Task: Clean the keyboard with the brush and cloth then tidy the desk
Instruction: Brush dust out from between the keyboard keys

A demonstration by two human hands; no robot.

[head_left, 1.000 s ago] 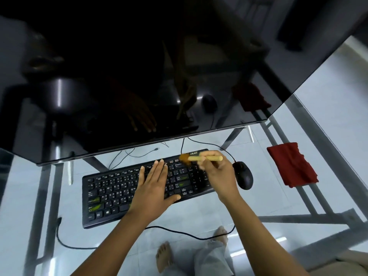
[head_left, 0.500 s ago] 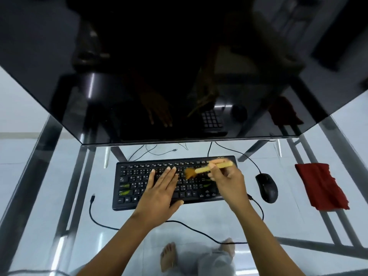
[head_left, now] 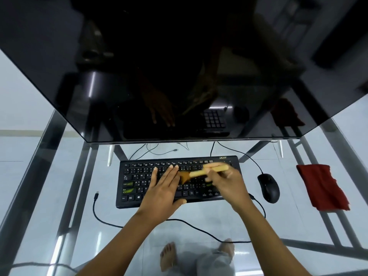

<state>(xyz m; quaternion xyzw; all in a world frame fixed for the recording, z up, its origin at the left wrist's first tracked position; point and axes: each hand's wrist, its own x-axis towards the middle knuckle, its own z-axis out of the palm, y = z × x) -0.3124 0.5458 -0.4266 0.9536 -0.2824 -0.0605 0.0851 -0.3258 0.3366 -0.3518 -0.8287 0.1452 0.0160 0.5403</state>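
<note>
Glass bench under a black keyboard: left hand flat, fingers spread, right hand fingers pinching the brush mid-keys — a hard flick could pop a keycap, or scatter dust toward the red cloth.

From my remote seat I looked down through a glass counter on a grey metal frame. Pale, glossy floor tiles showed beneath the glass, carrying streaks of reflected light. A large dark monitor filled the upper view, and its black screen mirrored dim shapes of the room. Thin black cables trailed below its lower edge. To the left, a pale wall met the floor at a light skirting strip.
</note>
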